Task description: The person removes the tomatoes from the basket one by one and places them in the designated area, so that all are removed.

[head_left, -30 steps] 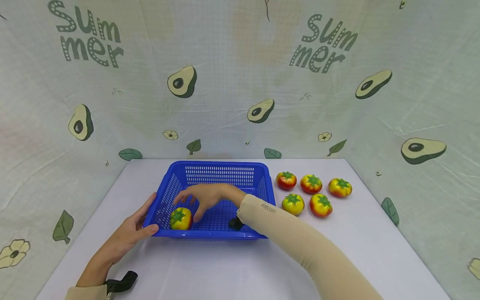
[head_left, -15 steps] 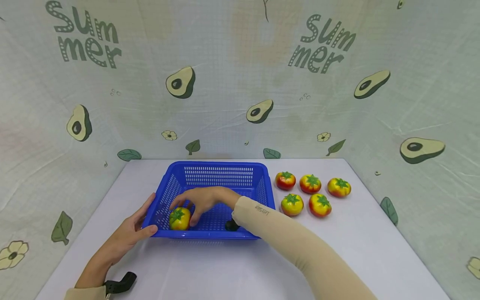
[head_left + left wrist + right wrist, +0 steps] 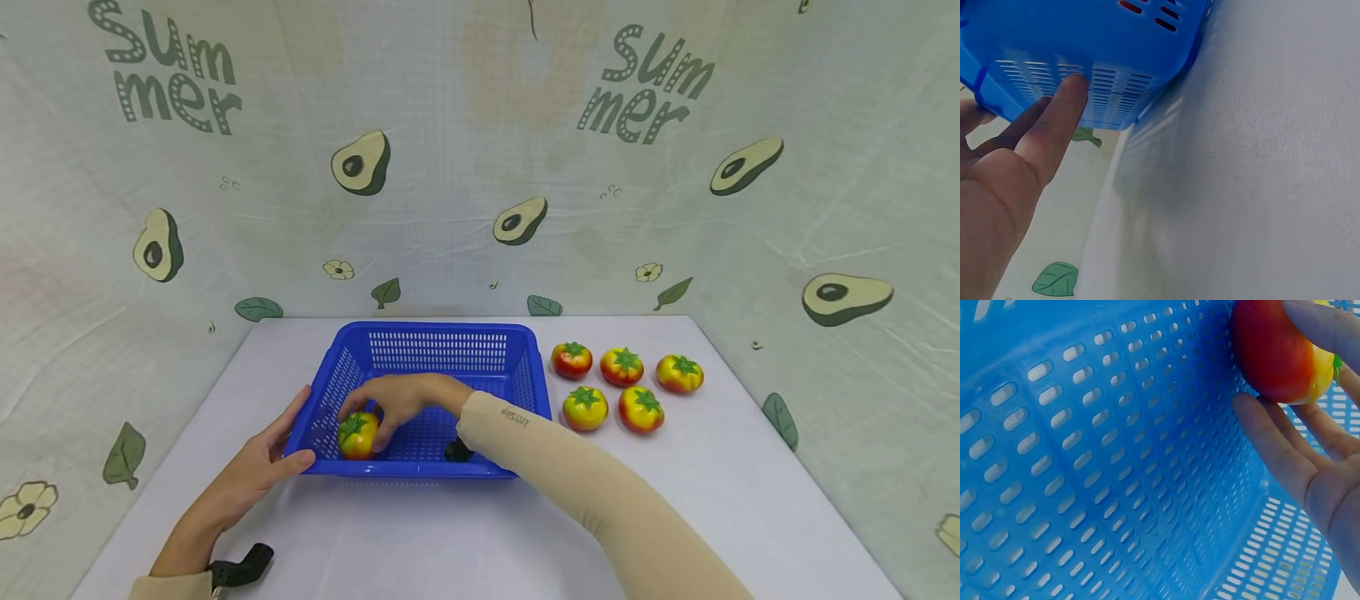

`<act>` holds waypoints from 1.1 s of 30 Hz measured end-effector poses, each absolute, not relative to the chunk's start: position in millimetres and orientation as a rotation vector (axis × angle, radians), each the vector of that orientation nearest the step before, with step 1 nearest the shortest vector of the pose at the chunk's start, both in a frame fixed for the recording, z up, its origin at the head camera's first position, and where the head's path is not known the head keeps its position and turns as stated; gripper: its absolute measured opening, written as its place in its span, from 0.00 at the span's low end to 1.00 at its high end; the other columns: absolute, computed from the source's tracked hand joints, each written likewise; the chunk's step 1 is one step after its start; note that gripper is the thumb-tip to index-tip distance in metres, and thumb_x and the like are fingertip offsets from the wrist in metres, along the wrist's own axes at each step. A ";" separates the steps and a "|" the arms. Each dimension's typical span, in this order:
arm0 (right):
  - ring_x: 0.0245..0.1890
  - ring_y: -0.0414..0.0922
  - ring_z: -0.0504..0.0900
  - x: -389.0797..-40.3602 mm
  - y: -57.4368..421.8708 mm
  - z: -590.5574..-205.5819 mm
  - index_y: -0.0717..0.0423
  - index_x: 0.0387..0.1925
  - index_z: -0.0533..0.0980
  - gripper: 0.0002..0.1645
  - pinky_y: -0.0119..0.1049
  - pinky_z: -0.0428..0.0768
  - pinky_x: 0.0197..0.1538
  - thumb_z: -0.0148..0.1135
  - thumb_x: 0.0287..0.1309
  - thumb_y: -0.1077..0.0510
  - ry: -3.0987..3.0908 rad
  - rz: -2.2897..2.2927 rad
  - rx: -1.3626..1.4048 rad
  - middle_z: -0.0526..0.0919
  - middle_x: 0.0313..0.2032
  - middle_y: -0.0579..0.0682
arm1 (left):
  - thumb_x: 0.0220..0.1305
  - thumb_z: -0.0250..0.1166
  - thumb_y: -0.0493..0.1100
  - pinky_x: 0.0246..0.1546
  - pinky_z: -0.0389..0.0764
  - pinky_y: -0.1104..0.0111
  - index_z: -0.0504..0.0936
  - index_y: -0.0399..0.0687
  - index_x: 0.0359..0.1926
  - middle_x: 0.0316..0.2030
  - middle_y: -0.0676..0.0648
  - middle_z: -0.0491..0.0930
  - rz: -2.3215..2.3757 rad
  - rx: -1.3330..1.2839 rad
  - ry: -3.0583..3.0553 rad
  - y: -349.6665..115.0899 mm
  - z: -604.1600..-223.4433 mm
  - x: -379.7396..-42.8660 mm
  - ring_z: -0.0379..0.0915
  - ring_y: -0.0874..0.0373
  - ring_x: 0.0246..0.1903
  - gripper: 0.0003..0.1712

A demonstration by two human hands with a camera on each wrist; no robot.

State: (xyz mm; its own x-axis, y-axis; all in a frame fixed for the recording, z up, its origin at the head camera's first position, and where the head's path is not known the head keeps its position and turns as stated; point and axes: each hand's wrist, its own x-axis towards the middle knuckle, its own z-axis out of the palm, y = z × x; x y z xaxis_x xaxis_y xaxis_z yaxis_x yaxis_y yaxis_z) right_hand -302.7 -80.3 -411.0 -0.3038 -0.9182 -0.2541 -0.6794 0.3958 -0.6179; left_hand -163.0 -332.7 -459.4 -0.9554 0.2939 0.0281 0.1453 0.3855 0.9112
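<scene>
A blue plastic basket point(image 3: 420, 469) with slotted walls holds one yellow-and-red tomato point(image 3: 356, 435) at its front left. My right hand point(image 3: 399, 402) reaches inside and grips that tomato, thumb on its right and fingers on its far side. The right wrist view shows the tomato's red side point(image 3: 1272, 350) between thumb and fingers, close to the slotted wall. At the basket's left front corner, my left hand point(image 3: 251, 468) rests against it with thumb and fingers spread. Seen from the left wrist, that hand's fairly straight digits lie along the basket's outer wall point(image 3: 1054, 31).
Right of the basket, several more tomatoes point(image 3: 642, 411) sit on the white table point(image 3: 420, 542) in two loose rows. A patterned curtain point(image 3: 450, 250) stands behind the table and along its sides. Black wrist mounts point(image 3: 242, 567) show on both arms.
The right hand has moved slightly left and down, and its thumb and fingers have come together around the tomato. The left hand and the basket have stayed in place.
</scene>
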 end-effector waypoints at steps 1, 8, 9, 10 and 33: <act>0.58 0.37 0.77 -302.7 -80.4 -411.0 0.46 0.71 0.75 0.39 0.24 0.77 0.60 0.80 0.60 0.55 2.082 -0.534 -1.363 0.81 0.62 0.42 | 0.79 0.63 0.46 0.56 0.71 0.82 0.40 0.66 0.87 0.85 0.33 0.40 1.621 0.399 2.497 -332.6 -459.5 -163.1 0.53 0.22 0.75 0.51; 0.56 0.36 0.77 -304.3 -78.0 -410.3 0.45 0.71 0.76 0.40 0.24 0.76 0.59 0.82 0.58 0.54 2.105 -0.475 -1.396 0.81 0.60 0.41 | 0.78 0.64 0.46 0.56 0.70 0.83 0.40 0.67 0.87 0.85 0.33 0.39 1.607 0.393 2.509 -331.9 -458.4 -162.9 0.51 0.21 0.76 0.51; 0.56 0.36 0.77 -304.6 -76.8 -409.8 0.45 0.70 0.76 0.39 0.24 0.77 0.59 0.82 0.58 0.54 2.104 -0.471 -1.398 0.81 0.60 0.42 | 0.78 0.64 0.46 0.56 0.69 0.83 0.40 0.67 0.87 0.85 0.33 0.39 1.605 0.392 2.513 -331.8 -458.2 -162.8 0.50 0.21 0.76 0.51; 0.56 0.37 0.77 -304.9 -75.4 -409.0 0.45 0.70 0.76 0.39 0.24 0.77 0.59 0.82 0.58 0.54 2.106 -0.465 -1.402 0.81 0.60 0.42 | 0.78 0.64 0.46 0.57 0.69 0.84 0.40 0.67 0.87 0.85 0.33 0.39 1.605 0.393 2.513 -331.6 -458.1 -162.8 0.50 0.21 0.76 0.51; 0.57 0.43 0.77 -300.4 15.7 -345.9 0.44 0.71 0.76 0.39 0.33 0.81 0.60 0.81 0.60 0.55 2.303 -0.435 -1.329 0.76 0.62 0.48 | 0.79 0.64 0.44 0.56 0.69 0.85 0.40 0.66 0.87 0.84 0.32 0.39 1.627 0.391 2.499 -331.1 -458.4 -162.5 0.50 0.23 0.76 0.51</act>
State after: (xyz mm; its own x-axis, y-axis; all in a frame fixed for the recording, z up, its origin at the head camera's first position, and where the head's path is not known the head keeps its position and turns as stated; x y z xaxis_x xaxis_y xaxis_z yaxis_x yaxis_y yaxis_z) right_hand -300.4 15.7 -345.9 -0.4392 -0.8714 -0.2184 -0.7319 0.4880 -0.4756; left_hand -162.5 -331.1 -458.4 -0.9574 0.2872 0.0292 0.1429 0.3835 0.9124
